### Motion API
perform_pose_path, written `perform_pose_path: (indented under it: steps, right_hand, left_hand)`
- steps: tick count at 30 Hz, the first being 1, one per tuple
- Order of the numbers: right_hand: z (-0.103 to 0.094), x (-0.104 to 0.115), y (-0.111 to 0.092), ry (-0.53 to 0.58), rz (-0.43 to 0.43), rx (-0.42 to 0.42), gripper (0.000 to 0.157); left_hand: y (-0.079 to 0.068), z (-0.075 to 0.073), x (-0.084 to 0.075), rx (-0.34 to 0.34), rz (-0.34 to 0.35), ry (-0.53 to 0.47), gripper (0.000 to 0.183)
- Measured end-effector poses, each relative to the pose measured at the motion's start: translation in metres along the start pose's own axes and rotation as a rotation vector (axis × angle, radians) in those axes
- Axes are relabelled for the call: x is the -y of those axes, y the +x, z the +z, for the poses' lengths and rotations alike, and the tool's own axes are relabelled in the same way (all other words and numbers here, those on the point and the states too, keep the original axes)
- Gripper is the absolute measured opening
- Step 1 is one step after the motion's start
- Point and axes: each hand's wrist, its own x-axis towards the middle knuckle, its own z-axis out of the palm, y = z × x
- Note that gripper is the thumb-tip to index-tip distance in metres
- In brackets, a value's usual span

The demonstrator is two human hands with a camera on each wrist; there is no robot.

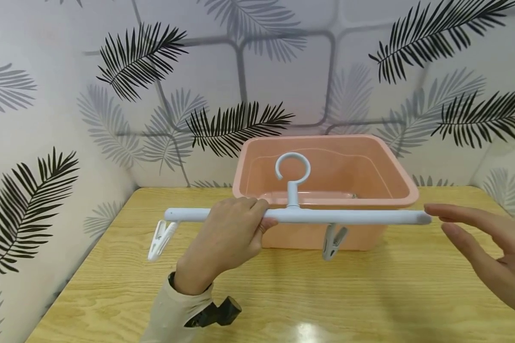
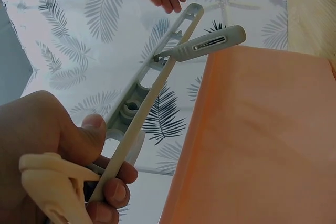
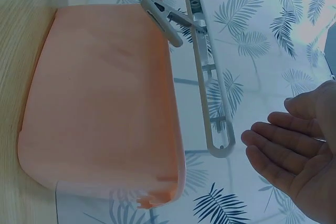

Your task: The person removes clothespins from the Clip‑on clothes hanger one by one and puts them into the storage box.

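A pale blue trouser hanger point(image 1: 347, 217) is held level in front of the basin, its round hook point(image 1: 307, 167) upright. My left hand point(image 1: 229, 233) grips the bar left of the hook, thumb beneath and fingers over the top. From the bar hang two clips, a white one point(image 1: 160, 242) at the left end and a grey one point(image 1: 334, 242) right of the hook. The bar's hollow underside shows in the left wrist view. Close beside the bar's right end, my right hand point(image 1: 502, 245) has its fingers extended and holds nothing; in the right wrist view point(image 3: 294, 150) its palm faces the bar.
A pink plastic basin point(image 1: 283, 238) stands on the wooden table point(image 1: 111, 267) right behind the hanger, near the back wall. Leaf-patterned covering point(image 1: 279, 81) lines the wall behind and the left side.
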Motion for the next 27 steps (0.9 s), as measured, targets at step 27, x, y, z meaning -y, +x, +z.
perform_pose_path:
  steps: [27]
  right_hand:
    - [0.083,0.025,-0.031,0.690,0.238,0.397,0.031]
  left_hand:
    - [0.002,0.005,-0.003,0.025,0.004,0.003,0.030]
